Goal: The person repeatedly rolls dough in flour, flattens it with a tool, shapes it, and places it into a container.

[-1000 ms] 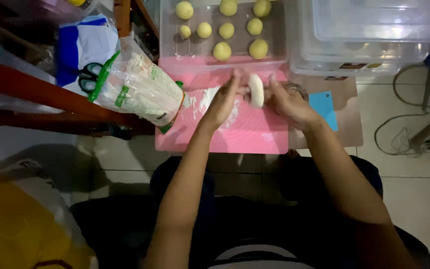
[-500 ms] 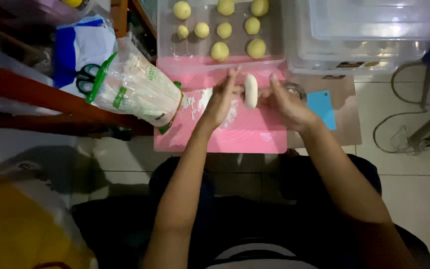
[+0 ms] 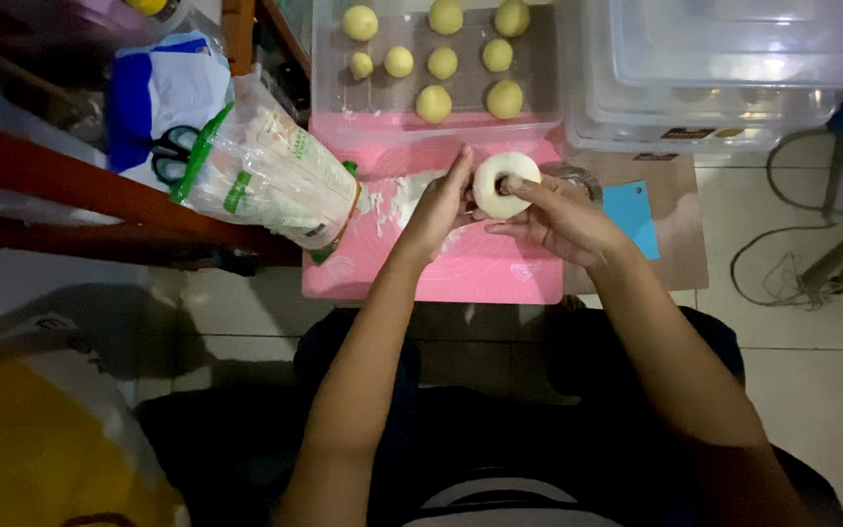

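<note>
A pale round piece of dough (image 3: 503, 184) is held over a pink mat (image 3: 461, 263) on the floor. My left hand (image 3: 438, 208) cups its left side. My right hand (image 3: 560, 217) holds it from the right, with the thumb pressed into its middle. A patch of white flour (image 3: 394, 200) lies on the mat beside my left hand. Beyond the mat, a clear plastic tray (image 3: 535, 86) holds several yellow dough balls (image 3: 434, 102).
A bag of flour (image 3: 263, 176) leans at the mat's left edge, next to scissors (image 3: 174, 148) and a blue-white bag. Stacked clear plastic boxes (image 3: 734, 68) stand at the back right. A blue scraper (image 3: 631, 213) lies right of the mat. Cables run across the tiled floor at right.
The dough was held on edge between my palms; now its flat face is turned up toward me and my right thumb presses into its centre.
</note>
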